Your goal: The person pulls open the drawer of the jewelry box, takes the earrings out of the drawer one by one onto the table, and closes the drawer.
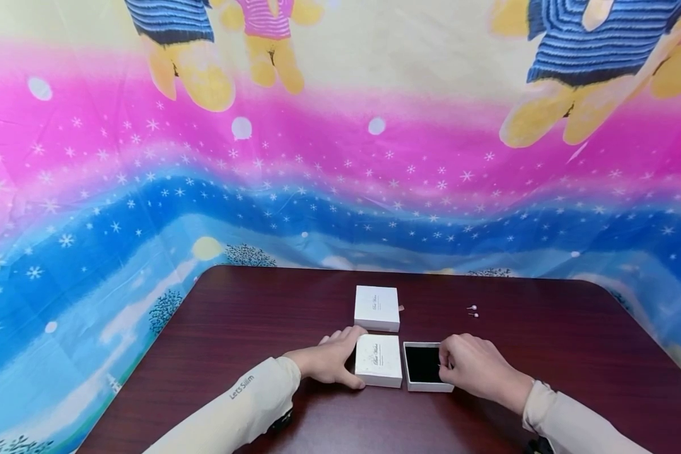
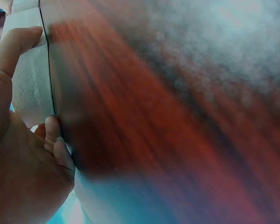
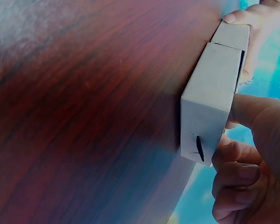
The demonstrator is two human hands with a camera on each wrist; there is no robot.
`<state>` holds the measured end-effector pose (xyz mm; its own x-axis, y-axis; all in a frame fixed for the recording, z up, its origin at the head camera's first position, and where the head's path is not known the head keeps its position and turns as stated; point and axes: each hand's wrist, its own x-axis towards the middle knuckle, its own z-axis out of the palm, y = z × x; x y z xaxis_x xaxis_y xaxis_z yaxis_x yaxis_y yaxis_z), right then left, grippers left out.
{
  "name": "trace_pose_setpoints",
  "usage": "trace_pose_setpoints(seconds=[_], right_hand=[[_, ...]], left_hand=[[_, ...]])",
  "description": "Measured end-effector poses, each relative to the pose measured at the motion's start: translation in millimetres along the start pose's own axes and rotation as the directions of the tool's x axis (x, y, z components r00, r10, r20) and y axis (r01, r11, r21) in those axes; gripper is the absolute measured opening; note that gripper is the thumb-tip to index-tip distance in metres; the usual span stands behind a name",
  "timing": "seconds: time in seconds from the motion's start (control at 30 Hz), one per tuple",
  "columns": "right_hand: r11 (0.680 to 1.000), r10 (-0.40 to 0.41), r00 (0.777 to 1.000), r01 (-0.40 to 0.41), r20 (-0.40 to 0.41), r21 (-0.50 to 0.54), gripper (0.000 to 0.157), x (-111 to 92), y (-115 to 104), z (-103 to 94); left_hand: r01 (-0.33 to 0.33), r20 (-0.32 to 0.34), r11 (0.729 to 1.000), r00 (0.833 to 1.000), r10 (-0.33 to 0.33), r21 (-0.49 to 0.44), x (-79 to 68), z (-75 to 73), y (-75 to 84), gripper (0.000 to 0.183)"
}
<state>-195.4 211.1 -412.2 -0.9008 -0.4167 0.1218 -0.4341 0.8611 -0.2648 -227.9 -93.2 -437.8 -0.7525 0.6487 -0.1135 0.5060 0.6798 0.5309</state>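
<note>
A white box lid [image 1: 378, 360] with dark script lies on the table, its left side in the grip of my left hand [image 1: 333, 360]. In the left wrist view, the thumb [image 2: 28, 37] presses the lid's side wall. Right beside it sits a white box tray [image 1: 429, 388] with a black lining pad [image 1: 422, 364]. My right hand [image 1: 477, 366] holds the tray's right edge with curled fingers, fingertips over the pad. In the right wrist view, the tray's outer wall [image 3: 205, 114] has a dark slit. The hand hides whatever the fingertips touch inside.
Another closed white box [image 1: 377, 308] with a small tan tab stands just behind the lid. Two small pearl stud earrings [image 1: 473, 308] lie farther back on the right. The dark red wooden table [image 1: 272, 302] ends at a printed cloth backdrop [image 1: 340, 189].
</note>
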Motion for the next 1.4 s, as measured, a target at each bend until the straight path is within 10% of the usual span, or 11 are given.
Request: trace_pose_setpoints(seconds=[1.4], right_hand=[[0.999, 0.048, 0.997, -0.049, -0.058, -0.024, 0.022, -2, -3, -10.7]], left_hand=[[0.007, 0.005, 1.0, 1.0, -0.007, -0.008, 0.3, -1.0, 2.1, 0.08]])
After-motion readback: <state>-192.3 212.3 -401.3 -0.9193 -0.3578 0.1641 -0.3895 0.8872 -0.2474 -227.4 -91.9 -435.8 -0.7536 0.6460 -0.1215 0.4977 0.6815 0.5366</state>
